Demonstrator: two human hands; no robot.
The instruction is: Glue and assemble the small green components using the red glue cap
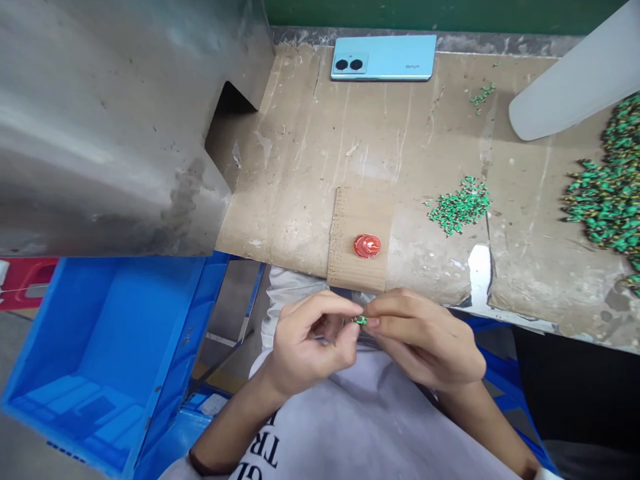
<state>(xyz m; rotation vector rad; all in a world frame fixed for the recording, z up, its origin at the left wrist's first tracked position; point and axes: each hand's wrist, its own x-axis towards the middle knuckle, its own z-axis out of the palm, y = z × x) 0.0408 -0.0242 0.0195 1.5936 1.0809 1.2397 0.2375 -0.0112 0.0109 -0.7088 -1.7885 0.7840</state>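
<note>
My left hand (307,340) and my right hand (425,337) meet in front of my chest, just below the table's front edge. Both pinch one tiny green part (360,321) between their fingertips. The fingers of both hands are curled and closed. A small heap of the same green parts (460,205) lies on the cardboard-covered table (310,200) to the upper right of my hands. A bigger heap of green parts (607,193) spreads along the right edge. A red round cap (367,246) sits on the cardboard just above my hands.
A light blue phone (383,58) lies face down at the back of the table. A grey metal housing (110,120) fills the left. A blue plastic crate (100,360) stands below it. A white curved object (575,80) reaches in at the upper right.
</note>
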